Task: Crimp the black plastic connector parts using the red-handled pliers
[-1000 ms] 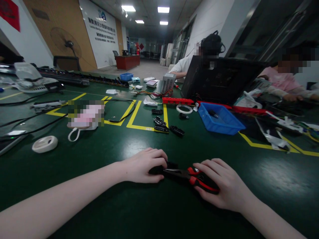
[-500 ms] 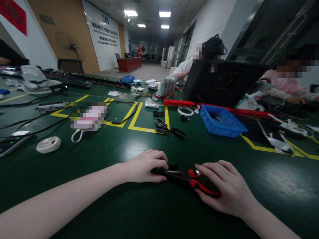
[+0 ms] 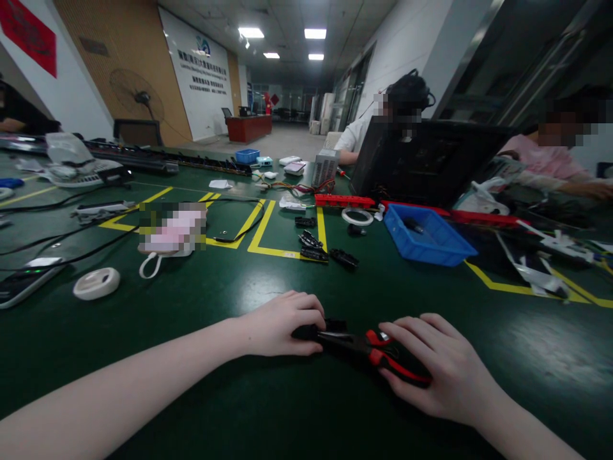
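Red-handled needle-nose pliers (image 3: 402, 368) are held in my right hand (image 3: 443, 367), the thumb on one handle and the fingers at the other. Their dark jaws point left, with the tips reaching my left hand (image 3: 290, 324). My left hand is closed around a small black plastic part (image 3: 305, 332), mostly hidden by the fingers. The jaw tips meet this part, but whether they grip it I cannot tell. Another small black piece (image 3: 336, 325) lies just behind the jaws. Several black plastic parts (image 3: 311, 241) lie further back, by the yellow tape.
On the green table (image 3: 230, 409) a blue bin (image 3: 431, 249) stands right of centre, holding a dark item. A tape roll (image 3: 357, 217) and red strips (image 3: 345, 201) lie behind. A pink phone (image 3: 175, 230) and white ring-shaped object (image 3: 96, 283) are left. Co-workers sit beyond a black case (image 3: 421, 160).
The pliers and my right hand have shifted slightly right and down in view. My left hand stays closed on the black part, almost unmoved.
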A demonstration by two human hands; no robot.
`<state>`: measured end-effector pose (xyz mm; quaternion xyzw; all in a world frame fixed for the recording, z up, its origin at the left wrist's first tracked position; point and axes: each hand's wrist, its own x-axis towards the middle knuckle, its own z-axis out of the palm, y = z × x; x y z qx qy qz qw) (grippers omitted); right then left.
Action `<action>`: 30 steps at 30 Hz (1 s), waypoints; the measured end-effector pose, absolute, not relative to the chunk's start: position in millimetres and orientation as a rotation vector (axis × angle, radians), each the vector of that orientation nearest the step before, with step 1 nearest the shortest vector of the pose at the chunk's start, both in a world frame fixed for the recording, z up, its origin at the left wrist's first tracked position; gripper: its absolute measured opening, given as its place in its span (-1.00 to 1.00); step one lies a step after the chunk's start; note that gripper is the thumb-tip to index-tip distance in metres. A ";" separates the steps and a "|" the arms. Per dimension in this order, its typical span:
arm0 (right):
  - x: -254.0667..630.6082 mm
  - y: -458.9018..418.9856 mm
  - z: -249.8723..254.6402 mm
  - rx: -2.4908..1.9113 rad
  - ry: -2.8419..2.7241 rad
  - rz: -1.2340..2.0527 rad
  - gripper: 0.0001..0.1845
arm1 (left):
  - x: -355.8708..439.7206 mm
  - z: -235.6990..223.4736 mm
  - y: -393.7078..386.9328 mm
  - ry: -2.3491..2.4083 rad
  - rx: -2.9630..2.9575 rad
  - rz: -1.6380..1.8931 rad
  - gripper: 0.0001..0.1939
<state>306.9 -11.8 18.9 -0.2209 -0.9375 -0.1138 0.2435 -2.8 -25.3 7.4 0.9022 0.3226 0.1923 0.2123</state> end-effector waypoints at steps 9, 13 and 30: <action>300.7 -18.0 18.4 -0.629 -2.564 -0.309 -0.61 | -3.0 4.2 -24.5 0.875 2.489 0.549 -0.78; 301.6 -17.7 16.5 -0.656 -2.567 -0.282 -0.61 | -2.5 4.7 -25.2 0.893 2.488 0.546 -0.77; 310.7 -13.8 6.2 -0.687 -2.603 -0.278 -0.56 | -2.5 3.2 -23.9 0.904 2.496 0.550 -0.73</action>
